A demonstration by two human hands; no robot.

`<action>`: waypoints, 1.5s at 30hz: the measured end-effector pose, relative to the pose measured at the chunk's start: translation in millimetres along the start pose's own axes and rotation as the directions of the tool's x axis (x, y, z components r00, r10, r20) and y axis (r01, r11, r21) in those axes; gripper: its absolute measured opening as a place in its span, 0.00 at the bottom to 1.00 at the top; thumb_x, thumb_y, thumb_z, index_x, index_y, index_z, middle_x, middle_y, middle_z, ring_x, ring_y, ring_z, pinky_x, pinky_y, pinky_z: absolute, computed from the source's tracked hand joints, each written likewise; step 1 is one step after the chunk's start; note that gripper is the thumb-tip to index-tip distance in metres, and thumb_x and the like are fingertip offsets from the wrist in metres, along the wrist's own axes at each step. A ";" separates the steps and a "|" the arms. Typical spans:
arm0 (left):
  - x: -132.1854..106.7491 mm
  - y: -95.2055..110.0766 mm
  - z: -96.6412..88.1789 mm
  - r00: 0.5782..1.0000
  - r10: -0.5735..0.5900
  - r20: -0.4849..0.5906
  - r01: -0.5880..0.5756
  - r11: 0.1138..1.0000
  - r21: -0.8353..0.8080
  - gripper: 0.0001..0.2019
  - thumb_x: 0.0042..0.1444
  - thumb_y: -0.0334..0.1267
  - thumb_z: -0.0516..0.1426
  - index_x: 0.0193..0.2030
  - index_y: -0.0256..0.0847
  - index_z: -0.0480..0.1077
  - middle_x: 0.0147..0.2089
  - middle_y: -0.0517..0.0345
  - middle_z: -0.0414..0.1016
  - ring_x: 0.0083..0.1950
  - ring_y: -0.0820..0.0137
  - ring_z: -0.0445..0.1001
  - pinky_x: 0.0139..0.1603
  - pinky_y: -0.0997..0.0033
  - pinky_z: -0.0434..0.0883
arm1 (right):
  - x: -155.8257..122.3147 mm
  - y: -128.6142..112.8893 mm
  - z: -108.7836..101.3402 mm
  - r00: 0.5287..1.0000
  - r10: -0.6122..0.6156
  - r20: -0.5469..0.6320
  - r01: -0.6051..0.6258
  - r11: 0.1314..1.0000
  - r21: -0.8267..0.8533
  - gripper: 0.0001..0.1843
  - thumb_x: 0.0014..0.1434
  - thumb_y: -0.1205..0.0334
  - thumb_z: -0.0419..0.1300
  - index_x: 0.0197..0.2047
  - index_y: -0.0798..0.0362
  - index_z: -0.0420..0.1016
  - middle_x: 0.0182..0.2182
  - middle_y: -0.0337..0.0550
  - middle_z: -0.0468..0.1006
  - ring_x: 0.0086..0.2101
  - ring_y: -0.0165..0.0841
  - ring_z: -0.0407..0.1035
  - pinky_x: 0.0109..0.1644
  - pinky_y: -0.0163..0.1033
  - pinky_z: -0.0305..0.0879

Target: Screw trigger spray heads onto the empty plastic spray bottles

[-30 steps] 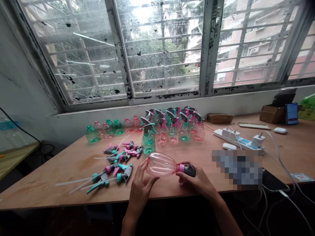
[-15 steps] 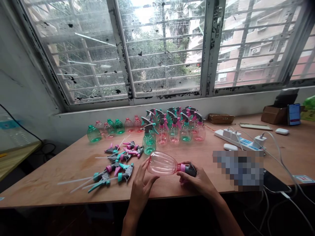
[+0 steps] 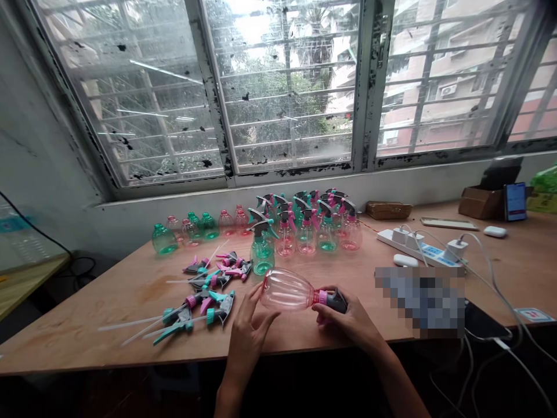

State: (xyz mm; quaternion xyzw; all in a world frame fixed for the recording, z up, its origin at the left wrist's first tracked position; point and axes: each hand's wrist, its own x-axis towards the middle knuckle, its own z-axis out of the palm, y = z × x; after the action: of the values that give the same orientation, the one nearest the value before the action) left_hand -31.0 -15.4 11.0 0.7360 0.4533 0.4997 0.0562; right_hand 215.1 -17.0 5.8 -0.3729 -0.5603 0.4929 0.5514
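Note:
A clear pink spray bottle [image 3: 287, 290] lies sideways just above the wooden table [image 3: 130, 290], held between both hands. My left hand [image 3: 249, 325] cups its round body from below and the left, fingers curled around it. My right hand [image 3: 346, 320] is closed around the grey trigger head [image 3: 335, 300] and pink collar at the bottle's neck. Loose trigger heads with long dip tubes [image 3: 195, 307] lie on the table left of my left hand.
Assembled pink and green spray bottles [image 3: 313, 226] stand in a group near the window wall, with capless bottles [image 3: 191, 229] to their left. A white power strip [image 3: 424, 247] with cables, a computer mouse [image 3: 405, 260], a cardboard box [image 3: 481, 200] and a phone [image 3: 516, 200] occupy the right side.

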 end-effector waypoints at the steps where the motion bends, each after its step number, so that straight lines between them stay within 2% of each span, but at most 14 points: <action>1: 0.1 -0.3 0.5 1.000 0.001 -0.004 -0.001 1.000 0.005 0.23 0.63 0.46 0.60 0.63 0.48 0.65 0.64 0.50 0.71 0.66 0.57 0.69 0.68 0.52 0.66 | 0.5 -0.2 -0.1 1.000 0.002 -0.002 -0.002 1.000 0.000 0.26 0.51 0.44 0.73 0.43 0.55 0.74 0.26 0.40 0.81 0.26 0.38 0.78 0.31 0.40 0.77; 5: -0.4 1.1 0.3 1.000 -0.019 0.021 0.019 1.000 0.009 0.28 0.58 0.49 0.64 0.63 0.47 0.65 0.63 0.48 0.72 0.65 0.55 0.70 0.67 0.51 0.67 | 0.8 0.2 -0.2 1.000 0.009 0.016 -0.008 1.000 -0.015 0.26 0.52 0.44 0.72 0.43 0.55 0.74 0.26 0.41 0.81 0.27 0.39 0.79 0.32 0.42 0.77; 10: -0.5 3.1 -1.8 0.999 -0.041 0.020 0.041 0.999 -0.022 0.22 0.63 0.49 0.59 0.60 0.45 0.67 0.62 0.47 0.73 0.65 0.54 0.70 0.66 0.51 0.68 | -0.6 1.6 0.3 1.000 0.004 0.014 -0.004 1.000 -0.012 0.25 0.52 0.46 0.73 0.44 0.54 0.73 0.26 0.39 0.81 0.27 0.38 0.79 0.32 0.42 0.78; 14: -0.1 0.4 0.5 1.000 -0.018 -0.012 0.018 1.000 -0.001 0.21 0.64 0.46 0.59 0.62 0.48 0.66 0.62 0.49 0.72 0.65 0.55 0.69 0.67 0.51 0.66 | 0.3 3.6 -0.1 1.000 0.017 0.017 -0.017 1.000 0.004 0.26 0.52 0.46 0.73 0.44 0.54 0.72 0.25 0.39 0.81 0.26 0.39 0.79 0.31 0.42 0.78; 20: -0.2 0.3 -0.1 1.000 -0.029 0.012 0.029 1.000 0.011 0.29 0.57 0.50 0.64 0.63 0.46 0.64 0.62 0.47 0.72 0.66 0.53 0.68 0.67 0.50 0.66 | -0.9 2.7 0.0 1.000 0.012 0.025 -0.012 1.000 -0.007 0.25 0.52 0.47 0.73 0.45 0.54 0.73 0.26 0.39 0.81 0.27 0.38 0.79 0.32 0.41 0.78; 24: -0.4 1.3 -1.4 0.998 -0.057 0.027 0.057 0.998 -0.015 0.25 0.61 0.49 0.61 0.63 0.46 0.64 0.63 0.46 0.71 0.66 0.54 0.68 0.67 0.50 0.66 | -1.9 -0.3 0.5 0.999 0.000 0.033 0.000 1.000 -0.026 0.25 0.52 0.47 0.73 0.44 0.54 0.73 0.27 0.39 0.81 0.27 0.38 0.79 0.32 0.40 0.77; 29: -0.2 -2.9 2.4 0.998 -0.048 0.033 0.047 0.999 0.027 0.26 0.62 0.46 0.61 0.65 0.50 0.62 0.64 0.48 0.70 0.65 0.55 0.69 0.66 0.50 0.67 | -0.9 -1.5 1.0 1.000 0.018 0.003 -0.017 1.000 -0.013 0.26 0.51 0.44 0.73 0.43 0.54 0.74 0.26 0.40 0.81 0.26 0.39 0.79 0.31 0.41 0.78; 34: -0.4 -0.4 1.7 0.997 -0.070 0.041 0.068 0.997 0.027 0.32 0.55 0.51 0.65 0.64 0.49 0.62 0.63 0.49 0.72 0.63 0.54 0.72 0.62 0.52 0.71 | -0.3 1.3 0.9 0.999 0.006 0.032 -0.004 0.998 -0.061 0.24 0.52 0.46 0.73 0.43 0.54 0.74 0.28 0.40 0.81 0.28 0.39 0.79 0.33 0.41 0.78; 38: -0.6 1.1 1.2 0.996 -0.075 0.039 0.075 0.997 0.014 0.28 0.59 0.50 0.63 0.63 0.48 0.63 0.61 0.49 0.73 0.61 0.55 0.74 0.59 0.55 0.73 | -0.4 3.1 -0.1 0.999 -0.009 0.045 0.012 0.996 -0.086 0.23 0.54 0.47 0.72 0.44 0.54 0.74 0.28 0.40 0.82 0.28 0.38 0.79 0.34 0.41 0.78; 42: -0.9 -1.8 3.1 0.999 -0.029 -0.018 0.029 1.000 -0.002 0.24 0.63 0.45 0.60 0.64 0.49 0.62 0.62 0.49 0.72 0.61 0.57 0.73 0.56 0.58 0.75 | -0.6 3.0 -0.9 0.999 0.011 0.046 -0.008 0.997 -0.071 0.24 0.55 0.47 0.71 0.45 0.55 0.73 0.27 0.42 0.82 0.28 0.39 0.79 0.34 0.42 0.77; 45: -1.1 -2.3 2.5 1.000 -0.019 -0.019 0.018 1.000 -0.023 0.26 0.61 0.46 0.62 0.64 0.49 0.62 0.62 0.49 0.72 0.62 0.56 0.72 0.59 0.57 0.73 | -0.8 2.3 -1.2 0.999 0.012 0.045 -0.009 0.998 -0.069 0.23 0.55 0.47 0.71 0.45 0.55 0.72 0.27 0.41 0.82 0.28 0.39 0.79 0.34 0.42 0.77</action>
State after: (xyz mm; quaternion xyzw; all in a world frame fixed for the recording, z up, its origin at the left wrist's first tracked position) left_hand -30.5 -13.9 7.8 0.7263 0.4549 0.5112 0.0648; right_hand 216.0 -17.1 3.3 -0.3832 -0.5873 0.4845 0.5230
